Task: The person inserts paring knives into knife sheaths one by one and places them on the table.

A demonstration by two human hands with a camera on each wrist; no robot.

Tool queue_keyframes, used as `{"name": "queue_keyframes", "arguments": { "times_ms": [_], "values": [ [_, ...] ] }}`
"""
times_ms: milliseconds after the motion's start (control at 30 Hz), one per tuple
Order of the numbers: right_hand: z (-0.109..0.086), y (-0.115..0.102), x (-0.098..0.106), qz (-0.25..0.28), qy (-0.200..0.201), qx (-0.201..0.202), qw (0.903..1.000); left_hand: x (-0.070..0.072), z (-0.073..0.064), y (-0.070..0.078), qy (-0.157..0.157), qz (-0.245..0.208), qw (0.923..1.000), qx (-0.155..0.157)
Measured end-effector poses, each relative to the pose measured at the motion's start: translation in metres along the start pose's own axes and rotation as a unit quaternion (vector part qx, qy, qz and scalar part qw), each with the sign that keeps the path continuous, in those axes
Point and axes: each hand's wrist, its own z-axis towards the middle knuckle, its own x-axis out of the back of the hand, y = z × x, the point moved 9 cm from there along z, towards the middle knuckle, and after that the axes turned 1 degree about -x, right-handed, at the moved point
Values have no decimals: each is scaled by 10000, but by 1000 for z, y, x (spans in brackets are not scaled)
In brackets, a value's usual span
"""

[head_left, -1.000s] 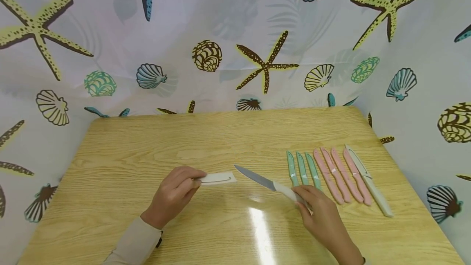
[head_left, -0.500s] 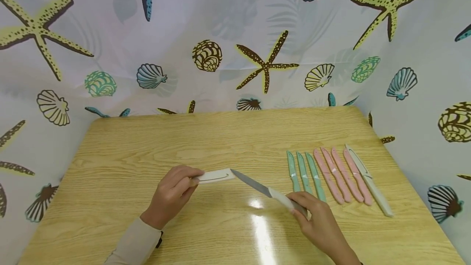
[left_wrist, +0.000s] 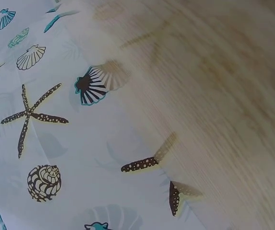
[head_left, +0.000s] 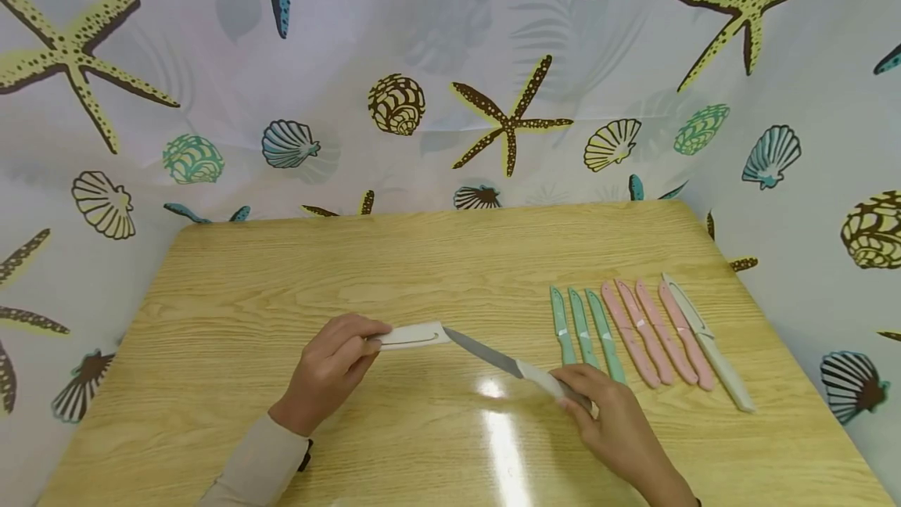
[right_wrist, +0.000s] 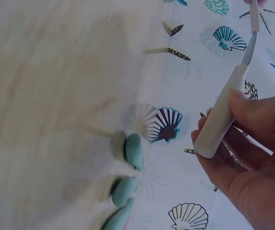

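Observation:
My left hand (head_left: 334, 370) pinches a white knife sheath (head_left: 411, 336) by one end, its slotted side showing. In my right hand (head_left: 611, 419) is a kitchen knife (head_left: 486, 353) with a grey blade, gripped by its white handle (right_wrist: 222, 112). The blade points left, its tip at the mouth of the sheath; how far it sits inside cannot be told. Both are held above the table, the knife slanting down to the right. In the right wrist view, thumb and fingers wrap the handle, with the sheath (right_wrist: 255, 17) beyond the blade. The left wrist view shows almost none of the left hand.
Right of the hands, a row of sheathed knives lies on the wooden table (head_left: 281, 272): green ones (head_left: 580, 327), several pink ones (head_left: 651, 331), then one larger white knife (head_left: 707, 343). A shell-patterned cloth (head_left: 436, 37) rises behind and beside the table.
The knife has moved slightly left, and its tip, apart from the sheath a second ago, now meets the sheath's mouth. The left hand has barely shifted.

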Motion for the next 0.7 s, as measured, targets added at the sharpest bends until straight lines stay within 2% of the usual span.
{"name": "queue_keyframes", "arguments": {
  "times_ms": [200, 367, 533, 700],
  "values": [
    [5, -10, 11, -634, 275, 843, 9940, -1, 3, 7, -152, -149, 9995, -220],
    [11, -20, 8, -678, 223, 1361, 9881, -10, 6, 16, -295, -328, 9980, -458],
    [15, -29, 2, -608, 278, 1549, 9857, -11, 8, 17, -266, -369, 9979, -456],
    [17, -37, -6, -593, 255, 1498, 9866, -8, 11, 18, -294, -304, 9978, -517]
  ]
}}
